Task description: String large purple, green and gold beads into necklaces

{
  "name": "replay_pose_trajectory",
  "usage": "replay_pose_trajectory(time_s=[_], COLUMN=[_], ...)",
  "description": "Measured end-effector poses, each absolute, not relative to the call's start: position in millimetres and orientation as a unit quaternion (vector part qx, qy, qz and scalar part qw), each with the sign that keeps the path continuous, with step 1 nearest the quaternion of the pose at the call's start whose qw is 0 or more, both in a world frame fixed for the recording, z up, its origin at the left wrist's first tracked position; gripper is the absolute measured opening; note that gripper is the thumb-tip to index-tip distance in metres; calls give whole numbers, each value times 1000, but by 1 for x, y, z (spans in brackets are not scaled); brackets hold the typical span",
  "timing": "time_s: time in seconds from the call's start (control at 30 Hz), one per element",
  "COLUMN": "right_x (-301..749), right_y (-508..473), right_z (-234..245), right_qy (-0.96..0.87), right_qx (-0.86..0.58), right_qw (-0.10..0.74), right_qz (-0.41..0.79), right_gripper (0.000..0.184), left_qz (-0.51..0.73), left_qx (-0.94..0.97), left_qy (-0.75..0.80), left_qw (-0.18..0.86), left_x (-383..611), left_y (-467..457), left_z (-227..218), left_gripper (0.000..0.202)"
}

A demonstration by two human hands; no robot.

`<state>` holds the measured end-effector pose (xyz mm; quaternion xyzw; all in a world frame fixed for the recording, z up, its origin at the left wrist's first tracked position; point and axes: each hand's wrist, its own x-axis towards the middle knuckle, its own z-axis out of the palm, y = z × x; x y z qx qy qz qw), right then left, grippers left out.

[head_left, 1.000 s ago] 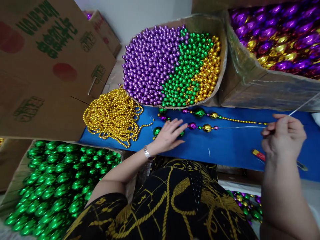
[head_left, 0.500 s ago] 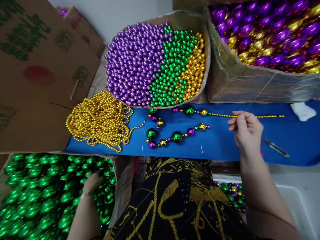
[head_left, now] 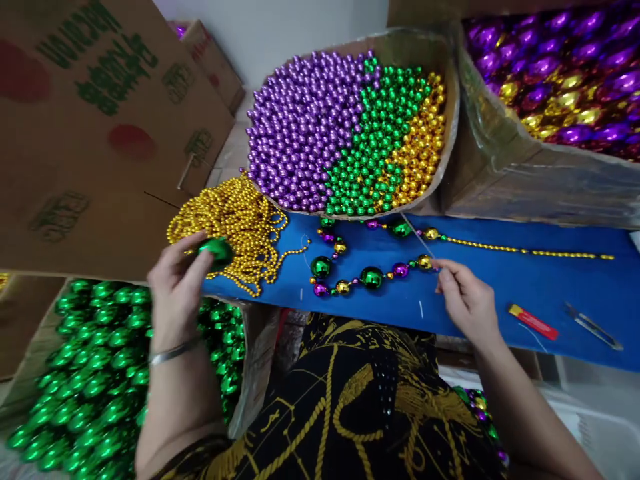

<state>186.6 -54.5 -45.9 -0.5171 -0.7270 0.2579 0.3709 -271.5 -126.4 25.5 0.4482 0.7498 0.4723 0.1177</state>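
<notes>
My left hand [head_left: 177, 280] is above the green bead box, its fingers pinched around a large shiny green bead [head_left: 216, 253]. Behind that bead lies a heap of gold bead strands [head_left: 225, 227]. My right hand [head_left: 465, 297] pinches a long, thin needle [head_left: 417, 233] that slants up and left toward the box of small beads. Just left of those fingertips, a strung bead garland [head_left: 373, 277] of green, purple and gold beads curves over the blue table [head_left: 370, 310]. A gold bead chain [head_left: 525, 251] continues from its far side to the right.
A divided box of small purple, green and gold beads [head_left: 345, 140] stands behind the garland. Big green beads [head_left: 100, 373] fill a box at lower left; purple and gold ones [head_left: 560, 80] fill another at upper right. A red-yellow packet [head_left: 533, 322] and metal snips [head_left: 593, 326] lie rightward.
My left hand has risen out of the green bead box with a bead. My right hand has moved down and left to the garland's end, and the needle now points left.
</notes>
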Motion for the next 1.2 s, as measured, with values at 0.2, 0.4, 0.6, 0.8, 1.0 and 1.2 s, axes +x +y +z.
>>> replay_pose_trajectory(time_s=[0.2,0.4,0.6,0.8,1.0,1.2], right_x=[162,167,170,164,165,166], right_y=[-74,-77,-74,-74,-73,-71], right_z=[-41,-40,-41,-41,-41,-41], right_qy=[-812,-804,-803,-808,-806,-805], right_qx=[-420,-443,-439,-433,-443,-445], right_qw=[366,377,384,382,380,384], right_qz=[174,123,119,114,96,83], right_gripper=[23,22,25,26,23,22], left_qz=[577,549,567,601,601,602], left_qx=[327,249,213,179,170,189], left_qy=[433,373,364,365,360,356], left_qw=[610,705,707,688,693,690], left_x=[-135,-92,-77,-65,-63,-62], left_y=[-25,-2,-3,-6,-7,-11], left_z=[1,-19,-14,-6,-9,-9], left_gripper=[40,36,43,36,36,38])
